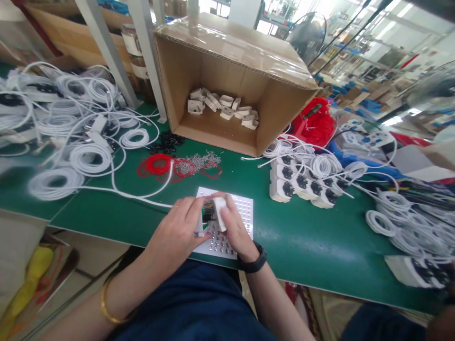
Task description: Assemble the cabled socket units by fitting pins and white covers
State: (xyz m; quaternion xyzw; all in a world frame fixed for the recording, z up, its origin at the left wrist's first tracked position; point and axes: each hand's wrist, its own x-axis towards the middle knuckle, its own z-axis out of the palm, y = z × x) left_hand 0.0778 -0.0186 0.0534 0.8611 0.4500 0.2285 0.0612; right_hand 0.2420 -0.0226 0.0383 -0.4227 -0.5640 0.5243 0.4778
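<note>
My left hand (179,222) is closed around a white plastic housing (199,225), whose open side shows a green circuit board and dark parts (208,213). My right hand (234,229) grips a white cover piece (220,213) at the housing's right side. The two white parts stand at an angle to each other, and whether they touch I cannot tell. A white cable (156,202) runs in from the left and disappears behind my left hand. Beneath both hands lies a white board (247,206) with rows of small shiny round pieces.
Behind stands a cardboard box (213,128) holding several white plastic parts (227,106). Red rings (158,164), small screws (199,162) and black pieces (167,141) lie before it. Coiled white cables (90,158) spread leftward. Socket units (284,177) with cables stand at right.
</note>
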